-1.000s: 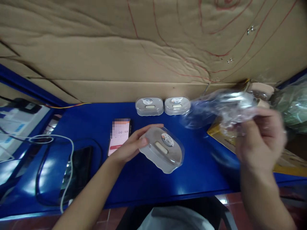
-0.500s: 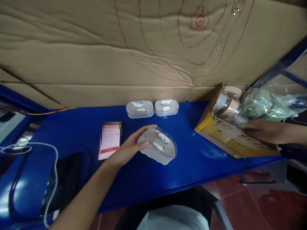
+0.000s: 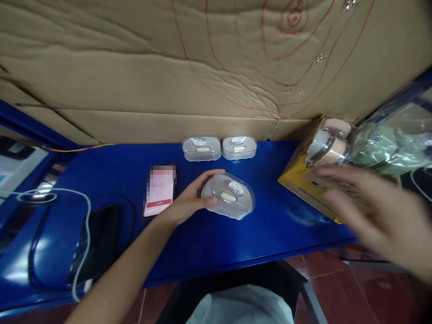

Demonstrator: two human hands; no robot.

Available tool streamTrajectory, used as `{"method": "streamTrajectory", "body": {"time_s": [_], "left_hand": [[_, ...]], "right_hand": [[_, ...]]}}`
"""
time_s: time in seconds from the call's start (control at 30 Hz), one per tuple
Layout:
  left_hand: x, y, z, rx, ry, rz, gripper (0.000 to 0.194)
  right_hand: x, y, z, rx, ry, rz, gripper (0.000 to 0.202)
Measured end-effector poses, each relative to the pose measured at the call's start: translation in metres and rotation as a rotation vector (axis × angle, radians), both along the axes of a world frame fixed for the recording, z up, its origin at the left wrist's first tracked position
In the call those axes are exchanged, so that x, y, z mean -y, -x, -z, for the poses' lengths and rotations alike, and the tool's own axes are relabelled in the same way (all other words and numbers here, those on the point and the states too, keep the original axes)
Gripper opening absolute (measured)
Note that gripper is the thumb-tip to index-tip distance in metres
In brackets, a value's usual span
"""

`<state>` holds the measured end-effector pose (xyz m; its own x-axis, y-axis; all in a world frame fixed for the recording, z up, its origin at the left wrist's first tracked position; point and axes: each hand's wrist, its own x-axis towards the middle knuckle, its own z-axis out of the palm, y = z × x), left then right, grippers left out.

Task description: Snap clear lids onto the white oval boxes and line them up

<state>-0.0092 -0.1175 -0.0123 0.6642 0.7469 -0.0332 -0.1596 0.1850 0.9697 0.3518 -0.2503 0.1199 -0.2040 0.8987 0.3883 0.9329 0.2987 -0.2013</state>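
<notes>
Cardboard (image 3: 168, 67), creased and marked with red lines, is seen filling the wall behind a glossy blue table (image 3: 209, 243). Red floor tiles are shown below the table's front edge. A yellow box (image 3: 303, 186) is set at the right end, with a clear bag (image 3: 388, 144) behind it, cut off by the frame. A phone (image 3: 159, 191), its screen blurred out, is laid near the middle. Two clear cases (image 3: 219, 148) are placed side by side against the cardboard. A third case (image 3: 230, 196) is held tilted on the table by the left hand (image 3: 189, 204), fingers curled round its left edge. The right hand (image 3: 374, 216) is blurred, fingers spread, nothing gripped, over the box. Dark shapes at far left are hard to make out.
</notes>
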Motion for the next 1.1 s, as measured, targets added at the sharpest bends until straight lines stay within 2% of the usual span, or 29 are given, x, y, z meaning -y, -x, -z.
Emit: {"method": "streamTrajectory", "body": {"time_s": [0.03, 0.07, 0.13, 0.23, 0.33, 0.5, 0.7, 0.9, 1.0, 1.1], "left_hand": [[0.0, -0.001, 0.002, 0.002, -0.006, 0.0, 0.08], [0.0, -0.001, 0.004, 0.006, -0.016, -0.006, 0.081], [0.0, -0.002, 0.008, 0.013, -0.048, -0.021, 0.082], [-0.003, -0.001, 0.01, -0.006, -0.111, -0.029, 0.083], [-0.008, 0.003, 0.007, -0.092, -0.189, -0.005, 0.09], [-0.009, 0.009, -0.001, -0.235, -0.248, 0.092, 0.118], [-0.002, 0.006, -0.001, -0.34, -0.346, 0.153, 0.128], [-0.004, 0.002, 0.013, -0.344, -0.443, 0.104, 0.113], [0.001, -0.002, 0.012, -0.393, -0.445, 0.112, 0.125], [0.012, -0.009, 0.005, -0.529, -0.507, 0.137, 0.14]], "right_hand": [[-0.004, 0.03, 0.016, 0.017, 0.063, -0.152, 0.058], [-0.012, 0.055, 0.032, 0.034, 0.147, -0.245, 0.075], [-0.037, 0.089, 0.066, -0.001, 0.233, -0.371, 0.098], [-0.074, 0.102, 0.105, -0.154, 0.328, -0.455, 0.111], [-0.09, 0.093, 0.124, -0.301, 0.372, -0.522, 0.107], [-0.087, 0.084, 0.126, -0.347, 0.331, -0.58, 0.096], [-0.083, 0.082, 0.122, -0.41, 0.284, -0.624, 0.087], [-0.083, 0.081, 0.124, -0.502, 0.263, -0.582, 0.087], [-0.086, 0.079, 0.125, -0.556, 0.222, -0.523, 0.082], [-0.092, 0.074, 0.128, -0.615, 0.148, -0.367, 0.074]]}}
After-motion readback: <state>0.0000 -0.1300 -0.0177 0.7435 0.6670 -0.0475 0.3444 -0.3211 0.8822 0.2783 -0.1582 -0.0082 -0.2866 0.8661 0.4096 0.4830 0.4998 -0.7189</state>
